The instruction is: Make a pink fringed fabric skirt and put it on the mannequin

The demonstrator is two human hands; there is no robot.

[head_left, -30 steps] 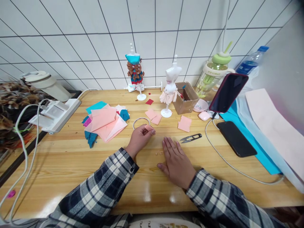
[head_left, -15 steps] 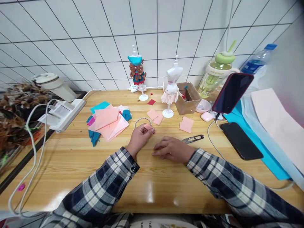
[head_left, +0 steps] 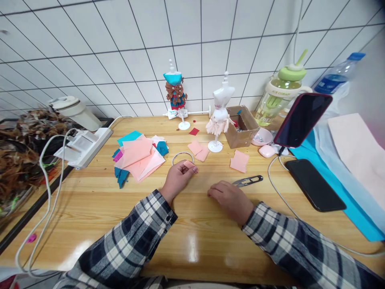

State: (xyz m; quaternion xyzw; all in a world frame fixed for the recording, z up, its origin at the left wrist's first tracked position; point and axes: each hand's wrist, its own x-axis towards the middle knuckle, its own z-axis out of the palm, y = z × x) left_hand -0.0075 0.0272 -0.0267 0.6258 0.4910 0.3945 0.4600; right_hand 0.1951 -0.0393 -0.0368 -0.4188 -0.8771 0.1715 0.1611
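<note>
Two hands at the bench (head_left: 186, 245). Left hand (head_left: 177, 179), on the near left side of the cardboard box (head_left: 242, 139): thumb and fingers pinched on a small pink fabric piece (head_left: 189, 164). Right hand (head_left: 230, 198), near side of box: fingers bent, palm hidden; cannot tell whether closed on anything. Black snips (head_left: 252, 180) also near side of box. Box open-topped, red and blue scraps (head_left: 239, 112) within. Pink dish (head_left: 266, 135) right of box, small pale bits inside. Green-lidded bottle (head_left: 278, 93) behind box, rightward, yellow-green contents showing through.
</note>
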